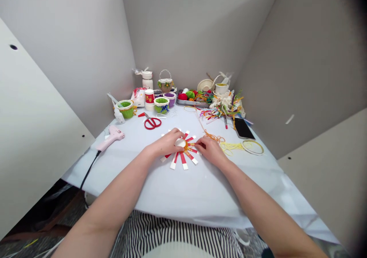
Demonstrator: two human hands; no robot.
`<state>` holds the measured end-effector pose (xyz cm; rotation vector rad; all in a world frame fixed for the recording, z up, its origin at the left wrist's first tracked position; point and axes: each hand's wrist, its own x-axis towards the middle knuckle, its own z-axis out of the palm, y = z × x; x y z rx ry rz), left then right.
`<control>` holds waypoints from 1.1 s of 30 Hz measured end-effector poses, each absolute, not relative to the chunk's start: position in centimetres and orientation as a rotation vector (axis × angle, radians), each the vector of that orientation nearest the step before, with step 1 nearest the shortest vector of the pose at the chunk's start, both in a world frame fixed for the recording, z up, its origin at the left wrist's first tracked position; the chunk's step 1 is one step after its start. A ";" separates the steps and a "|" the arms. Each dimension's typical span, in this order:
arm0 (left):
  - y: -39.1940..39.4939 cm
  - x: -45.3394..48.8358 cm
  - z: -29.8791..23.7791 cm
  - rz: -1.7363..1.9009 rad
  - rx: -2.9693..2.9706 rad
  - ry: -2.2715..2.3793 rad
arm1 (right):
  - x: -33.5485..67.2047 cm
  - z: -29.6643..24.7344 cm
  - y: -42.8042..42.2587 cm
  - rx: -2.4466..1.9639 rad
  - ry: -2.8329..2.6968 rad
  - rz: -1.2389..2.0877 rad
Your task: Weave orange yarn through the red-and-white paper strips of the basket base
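Working at a splayed paper cup (183, 159) in the middle of the table (177, 196).
Clasps its round base with the left hand (168, 145), fingers curled over it, red-and-white strips fanned flat all around. Pinches the orange cord (213, 136) with the right hand (210, 151), fingertips closed at the base's right edge. With yellow cord (231, 147) just to the right, scissors (151, 123) behind, glue gun (111, 137) well to the left.

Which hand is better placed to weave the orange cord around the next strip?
Probably the right hand: its fingertips meet the orange cord beside the red and white strips of the cut cup. The left hand lies on the cup's centre, seemingly holding it down.
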<state>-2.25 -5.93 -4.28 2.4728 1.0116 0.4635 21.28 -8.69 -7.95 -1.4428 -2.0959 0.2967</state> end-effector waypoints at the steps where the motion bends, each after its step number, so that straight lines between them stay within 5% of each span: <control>1: -5.9 -2.3 -4.3 0.437 2.473 1.031 | 21.3 -8.0 -8.7 -1.442 -2.098 0.300; 20: -4.4 -4.6 -3.6 0.256 2.432 1.097 | 22.6 -6.3 -10.6 -0.985 -2.455 0.401; 33: -4.8 -4.0 -3.6 0.254 2.430 1.066 | 22.5 -7.2 -9.5 -1.282 -2.306 0.268</control>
